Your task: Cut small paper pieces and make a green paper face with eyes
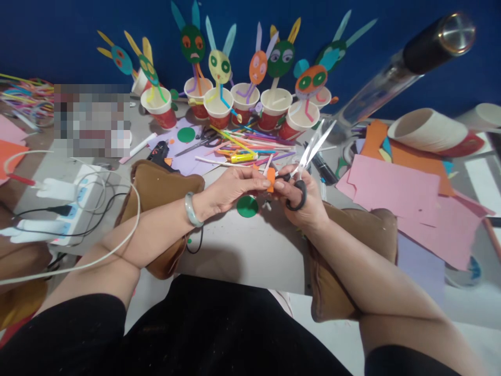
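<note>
My left hand, with a bangle at its wrist, pinches a small piece of orange paper. My right hand holds a pair of scissors by the black handles, blades pointing up and away. The thumb and fingertips of that hand also meet the paper's right side. A green paper circle lies on the table just below my hands. Beyond them is a pile of colourful thin sticks with a yellow tube-like item among them.
Paper cups with paper-faced figures line the back by the blue wall. A tall bottle leans at right, near stacked cups and pink paper. Brown cushions lie under my forearms; a power strip and cables are at left.
</note>
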Demonstrator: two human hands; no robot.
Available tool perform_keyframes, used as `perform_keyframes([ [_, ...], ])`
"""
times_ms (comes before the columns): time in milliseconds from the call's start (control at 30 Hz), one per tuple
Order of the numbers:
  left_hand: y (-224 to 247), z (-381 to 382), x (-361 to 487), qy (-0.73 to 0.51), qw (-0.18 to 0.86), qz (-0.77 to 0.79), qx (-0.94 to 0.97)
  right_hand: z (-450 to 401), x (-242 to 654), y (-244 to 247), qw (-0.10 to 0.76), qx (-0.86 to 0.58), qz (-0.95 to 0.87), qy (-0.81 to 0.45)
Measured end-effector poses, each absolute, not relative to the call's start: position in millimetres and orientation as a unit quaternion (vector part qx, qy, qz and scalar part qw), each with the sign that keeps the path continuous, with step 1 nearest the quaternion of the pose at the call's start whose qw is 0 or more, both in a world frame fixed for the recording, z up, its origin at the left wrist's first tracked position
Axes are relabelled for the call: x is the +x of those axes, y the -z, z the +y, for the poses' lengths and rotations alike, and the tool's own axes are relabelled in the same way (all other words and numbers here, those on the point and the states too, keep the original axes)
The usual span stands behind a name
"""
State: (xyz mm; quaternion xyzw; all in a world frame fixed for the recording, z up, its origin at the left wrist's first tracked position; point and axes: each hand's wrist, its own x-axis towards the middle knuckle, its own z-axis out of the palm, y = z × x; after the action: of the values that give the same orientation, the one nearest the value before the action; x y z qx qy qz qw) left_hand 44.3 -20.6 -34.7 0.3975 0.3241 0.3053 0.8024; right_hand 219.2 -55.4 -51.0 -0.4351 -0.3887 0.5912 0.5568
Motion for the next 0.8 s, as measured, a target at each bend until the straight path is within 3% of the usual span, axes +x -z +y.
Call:
perform_keyframes([
  [467,36.6,-22.5,45.4,-0.377,0.731,0.334,0.46,-59.4,221.3,57.7,0.548,-0.451,-0.417,-0.568],
  [800,35.9,-19.7,40.3,-0.308,0.786,0.248,0.475,-60.3,220.6,51.8,0.533,-0.426,-0.446,-0.579],
])
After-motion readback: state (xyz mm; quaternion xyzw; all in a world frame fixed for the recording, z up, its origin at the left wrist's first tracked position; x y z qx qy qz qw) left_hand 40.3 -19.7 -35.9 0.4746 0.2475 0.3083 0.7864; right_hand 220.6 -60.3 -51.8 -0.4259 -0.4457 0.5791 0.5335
